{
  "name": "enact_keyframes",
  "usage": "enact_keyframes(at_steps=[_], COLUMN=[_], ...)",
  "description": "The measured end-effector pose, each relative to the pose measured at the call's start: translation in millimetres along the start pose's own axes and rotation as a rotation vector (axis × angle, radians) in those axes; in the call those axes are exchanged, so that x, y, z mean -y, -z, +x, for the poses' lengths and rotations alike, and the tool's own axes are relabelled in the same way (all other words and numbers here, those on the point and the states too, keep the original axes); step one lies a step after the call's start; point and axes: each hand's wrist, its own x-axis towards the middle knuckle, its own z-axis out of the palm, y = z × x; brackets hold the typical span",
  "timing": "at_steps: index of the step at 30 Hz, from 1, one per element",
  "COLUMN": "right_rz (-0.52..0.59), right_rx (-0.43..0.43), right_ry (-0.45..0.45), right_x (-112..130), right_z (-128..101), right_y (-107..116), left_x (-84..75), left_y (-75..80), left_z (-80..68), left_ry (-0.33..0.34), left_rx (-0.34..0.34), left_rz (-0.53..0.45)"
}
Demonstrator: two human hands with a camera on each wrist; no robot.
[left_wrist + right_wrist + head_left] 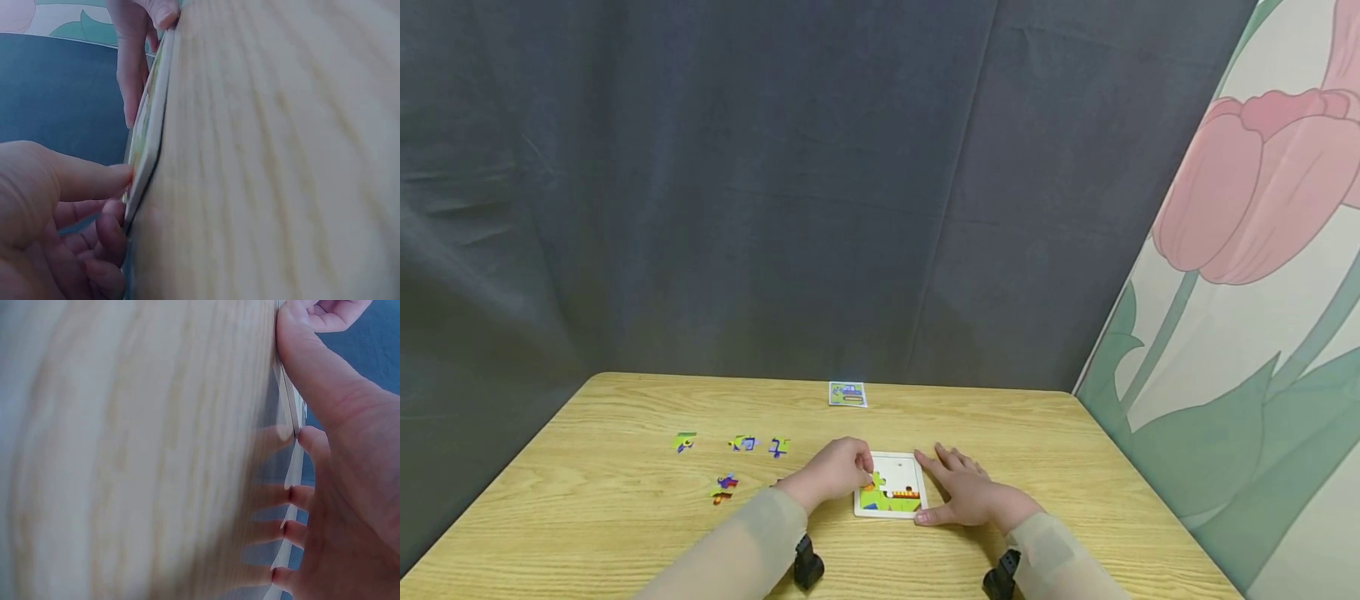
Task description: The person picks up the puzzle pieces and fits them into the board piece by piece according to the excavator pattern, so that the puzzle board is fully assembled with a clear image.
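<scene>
A white-framed puzzle tray (904, 472) lies near the table's front edge, its lower part filled with green, blue and orange pieces. My left hand (863, 473) has curled fingers and pinches a green and orange puzzle piece (876, 482) at the tray's left side. My right hand (958, 492) lies flat on the table against the tray's right edge, fingers straight, thumb at the front corner. In the left wrist view my left fingers (106, 187) touch the tray's rim (149, 140). In the right wrist view the right hand's fingers (312, 440) press beside the tray's rim (289, 406).
Several loose puzzle pieces lie to the left on the wooden table (625, 517): one piece (684, 441), another (743, 443), a third (778, 447) and one nearer (725, 489). A small picture card (847, 394) sits at the back edge. A dark curtain hangs behind.
</scene>
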Motion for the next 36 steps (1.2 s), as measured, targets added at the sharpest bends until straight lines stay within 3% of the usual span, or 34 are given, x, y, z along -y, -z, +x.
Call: enact_keyframes(at_steps=[12, 27, 31, 36], right_rz=[0.007, 0.010, 0.022, 0.037], right_rx=[-0.010, -0.003, -0.006, 0.001], right_ry=[0.014, 0.055, 0.062, 0.066], right_x=[0, -5, -6, -6], right_z=[-1, 0, 1, 0], right_y=[0, 0, -1, -1], left_x=[-8.0, -7.5, -3.0, 6.0], left_y=[-0.7, 15.7, 27.9, 60.8], left_z=[-0.6, -10.8, -18.5, -36.3], left_ry=[0.083, 0.004, -0.046, -0.065], left_rx=[-0.020, 0.036, 0.005, -0.034], left_rz=[0.038, 0.100, 0.071, 0.106])
